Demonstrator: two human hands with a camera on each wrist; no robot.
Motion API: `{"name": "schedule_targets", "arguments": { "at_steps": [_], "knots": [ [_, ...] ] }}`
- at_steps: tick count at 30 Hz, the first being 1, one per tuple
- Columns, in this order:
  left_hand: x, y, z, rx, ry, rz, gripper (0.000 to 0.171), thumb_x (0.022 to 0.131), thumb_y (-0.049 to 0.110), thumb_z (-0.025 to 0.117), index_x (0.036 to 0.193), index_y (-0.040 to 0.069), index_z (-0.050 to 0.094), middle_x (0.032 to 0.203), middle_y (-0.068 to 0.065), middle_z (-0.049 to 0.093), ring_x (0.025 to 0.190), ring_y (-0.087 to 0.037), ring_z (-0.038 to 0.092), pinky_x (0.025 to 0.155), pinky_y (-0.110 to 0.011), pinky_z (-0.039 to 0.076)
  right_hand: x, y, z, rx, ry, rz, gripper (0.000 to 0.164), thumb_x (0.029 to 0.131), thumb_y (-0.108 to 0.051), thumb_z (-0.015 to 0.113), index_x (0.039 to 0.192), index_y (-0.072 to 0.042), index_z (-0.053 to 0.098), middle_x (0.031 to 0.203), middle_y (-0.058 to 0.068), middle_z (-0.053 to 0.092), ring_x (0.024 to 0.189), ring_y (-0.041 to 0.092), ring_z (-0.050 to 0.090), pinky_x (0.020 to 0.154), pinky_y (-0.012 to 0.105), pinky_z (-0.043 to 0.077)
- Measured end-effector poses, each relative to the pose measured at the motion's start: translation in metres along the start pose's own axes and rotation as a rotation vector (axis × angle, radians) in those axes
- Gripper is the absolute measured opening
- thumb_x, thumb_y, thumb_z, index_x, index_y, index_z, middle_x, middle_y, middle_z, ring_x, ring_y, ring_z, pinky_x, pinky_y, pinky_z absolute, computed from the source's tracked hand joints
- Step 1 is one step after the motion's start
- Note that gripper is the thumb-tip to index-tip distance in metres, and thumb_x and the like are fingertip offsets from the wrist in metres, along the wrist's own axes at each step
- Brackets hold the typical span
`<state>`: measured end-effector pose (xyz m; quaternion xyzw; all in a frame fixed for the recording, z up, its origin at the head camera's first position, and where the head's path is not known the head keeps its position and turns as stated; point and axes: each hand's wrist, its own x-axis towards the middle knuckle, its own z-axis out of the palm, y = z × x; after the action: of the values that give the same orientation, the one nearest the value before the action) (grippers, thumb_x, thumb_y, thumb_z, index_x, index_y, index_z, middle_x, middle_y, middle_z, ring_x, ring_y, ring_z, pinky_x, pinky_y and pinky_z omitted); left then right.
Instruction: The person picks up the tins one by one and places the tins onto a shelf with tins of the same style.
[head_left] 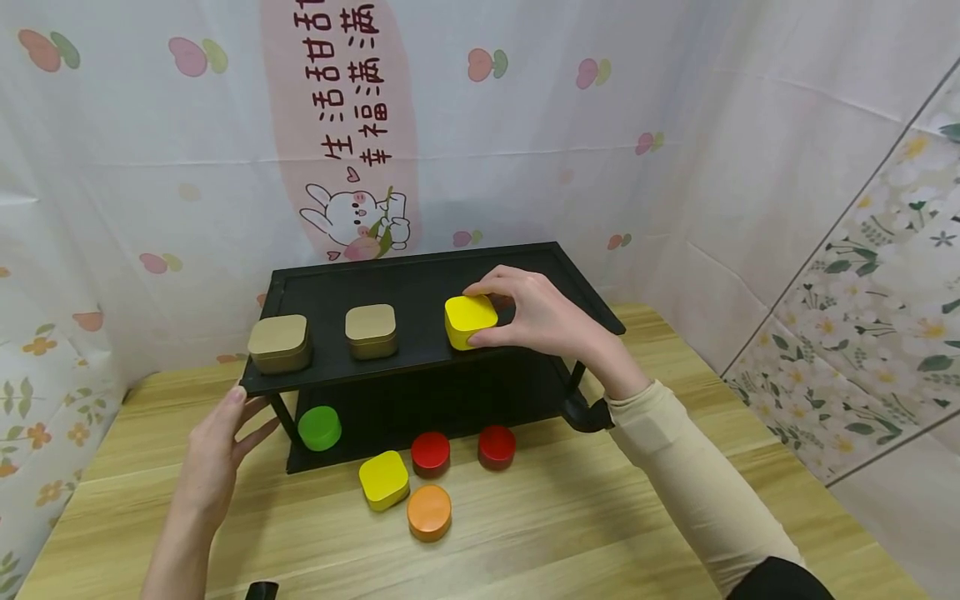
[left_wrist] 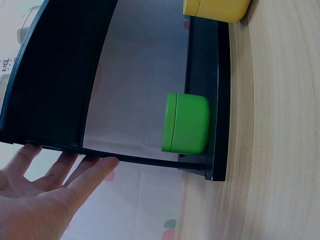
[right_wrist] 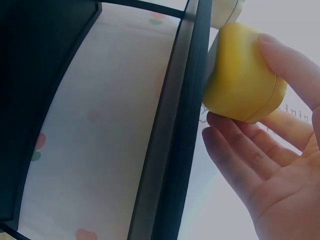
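Note:
My right hand (head_left: 536, 312) grips a yellow rounded-square tin (head_left: 470, 321) between thumb and fingers, over the front edge of a black two-tier rack's upper shelf (head_left: 420, 287). In the right wrist view, the thumb presses one side of the tin and the fingers the other. At the rack's left end, my left hand (head_left: 213, 442) touches the upper shelf's front corner; its fingertips line the side edge in the left wrist view. Two gold square tins, one at the left (head_left: 280, 343) and one nearer the middle (head_left: 371, 331), stand on the upper shelf.
A green round tin (head_left: 319, 428) sits on the lower shelf's left end. Before the rack, on the wooden table (head_left: 570, 533), are a second yellow tin (head_left: 384, 481), an orange tin (head_left: 430, 512) and two red tins, left (head_left: 431, 454) and right (head_left: 497, 447). Printed curtain (head_left: 525, 167) hangs behind.

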<state>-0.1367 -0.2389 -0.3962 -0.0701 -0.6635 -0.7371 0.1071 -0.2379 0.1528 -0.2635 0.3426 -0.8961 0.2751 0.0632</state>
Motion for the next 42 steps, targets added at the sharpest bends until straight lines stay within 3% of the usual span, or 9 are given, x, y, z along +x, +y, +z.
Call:
{"name": "schedule_targets", "arguments": {
  "at_steps": [42],
  "knots": [
    [0.001, 0.000, 0.000, 0.014, -0.004, -0.006, 0.038, 0.113, 0.027, 0.039, 0.143, 0.016, 0.060, 0.133, 0.018, 0.062, 0.120, 0.005, 0.060, 0.090, -0.015, 0.061, 0.019, 0.010, 0.015, 0.013, -0.016, 0.026, 0.060, 0.081, -0.037, 0.089, 0.131, -0.011, 0.068, 0.123, 0.004, 0.067, 0.106, 0.020, 0.061, 0.094, 0.034, 0.061]
  ]
}}
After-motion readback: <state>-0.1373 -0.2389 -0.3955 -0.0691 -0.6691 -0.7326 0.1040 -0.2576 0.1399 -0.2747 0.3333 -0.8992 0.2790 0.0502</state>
